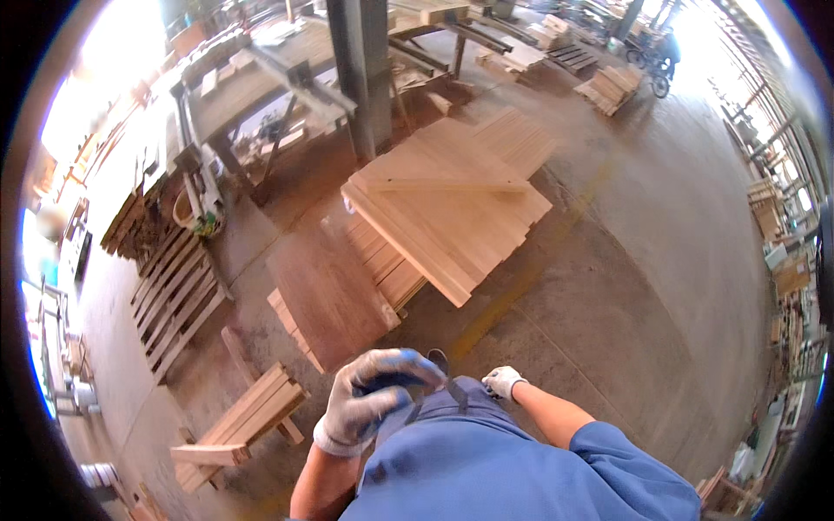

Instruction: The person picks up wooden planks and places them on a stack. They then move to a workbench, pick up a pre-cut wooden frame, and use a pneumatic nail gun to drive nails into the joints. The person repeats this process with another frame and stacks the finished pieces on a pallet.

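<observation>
Wooden boards lie ahead of the 2 hands (gloved).

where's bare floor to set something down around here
The widest bare patch is the concrete floor right of the pale board stack; a smaller one lies between the slatted pallet and brown board. The upper-left bench is crowded.
</observation>
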`<action>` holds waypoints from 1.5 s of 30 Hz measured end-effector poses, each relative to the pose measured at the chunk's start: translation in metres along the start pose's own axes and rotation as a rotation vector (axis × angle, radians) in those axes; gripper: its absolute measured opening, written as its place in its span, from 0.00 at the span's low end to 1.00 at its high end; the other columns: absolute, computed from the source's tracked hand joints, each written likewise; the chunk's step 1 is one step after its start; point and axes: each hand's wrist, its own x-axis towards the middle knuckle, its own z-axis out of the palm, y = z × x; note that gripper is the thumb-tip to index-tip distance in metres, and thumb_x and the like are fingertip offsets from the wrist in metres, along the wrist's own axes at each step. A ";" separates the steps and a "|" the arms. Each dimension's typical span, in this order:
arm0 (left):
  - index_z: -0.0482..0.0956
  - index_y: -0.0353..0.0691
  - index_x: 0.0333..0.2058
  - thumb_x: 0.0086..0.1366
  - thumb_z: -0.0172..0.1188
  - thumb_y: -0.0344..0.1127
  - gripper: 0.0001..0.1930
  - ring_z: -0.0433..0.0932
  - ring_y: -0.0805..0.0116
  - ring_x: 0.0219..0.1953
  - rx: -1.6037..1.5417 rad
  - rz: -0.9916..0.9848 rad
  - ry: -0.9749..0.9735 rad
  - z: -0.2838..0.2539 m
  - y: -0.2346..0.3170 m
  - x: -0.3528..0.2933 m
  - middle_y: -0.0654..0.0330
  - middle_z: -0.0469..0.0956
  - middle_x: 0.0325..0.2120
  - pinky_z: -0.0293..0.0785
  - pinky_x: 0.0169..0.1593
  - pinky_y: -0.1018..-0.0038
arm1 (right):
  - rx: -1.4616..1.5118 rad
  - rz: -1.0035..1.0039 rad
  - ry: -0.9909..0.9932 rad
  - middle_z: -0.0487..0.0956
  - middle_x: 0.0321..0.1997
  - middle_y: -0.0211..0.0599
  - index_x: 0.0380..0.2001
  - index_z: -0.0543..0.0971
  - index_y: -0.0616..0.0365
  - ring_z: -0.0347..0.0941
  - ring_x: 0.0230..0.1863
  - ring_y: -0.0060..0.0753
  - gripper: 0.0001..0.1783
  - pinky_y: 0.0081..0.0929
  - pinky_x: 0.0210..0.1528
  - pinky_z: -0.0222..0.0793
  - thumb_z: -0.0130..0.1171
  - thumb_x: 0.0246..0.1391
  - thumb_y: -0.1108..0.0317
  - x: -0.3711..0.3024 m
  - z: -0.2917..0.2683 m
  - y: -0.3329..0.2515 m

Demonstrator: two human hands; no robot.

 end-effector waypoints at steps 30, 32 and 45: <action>0.84 0.35 0.38 0.68 0.58 0.25 0.06 0.74 0.74 0.19 0.373 -0.718 0.835 -0.256 -0.288 -0.217 0.63 0.79 0.23 0.75 0.24 0.74 | -0.370 -0.030 0.032 0.83 0.50 0.43 0.45 0.86 0.49 0.78 0.54 0.47 0.22 0.37 0.57 0.72 0.57 0.57 0.47 -0.077 0.073 0.000; 0.84 0.35 0.37 0.68 0.58 0.26 0.06 0.74 0.75 0.19 0.376 -0.681 0.846 -0.262 -0.290 -0.218 0.63 0.79 0.23 0.75 0.23 0.74 | -0.343 0.003 0.044 0.83 0.50 0.43 0.45 0.86 0.49 0.78 0.53 0.46 0.22 0.37 0.56 0.72 0.57 0.57 0.47 -0.079 0.073 0.010; 0.82 0.36 0.25 0.69 0.57 0.33 0.13 0.72 0.69 0.17 0.294 -0.885 1.017 -0.229 -0.322 -0.301 0.60 0.76 0.17 0.69 0.22 0.66 | -0.360 -0.077 0.060 0.83 0.48 0.44 0.43 0.86 0.50 0.79 0.53 0.46 0.21 0.36 0.57 0.72 0.56 0.57 0.48 -0.073 0.047 0.045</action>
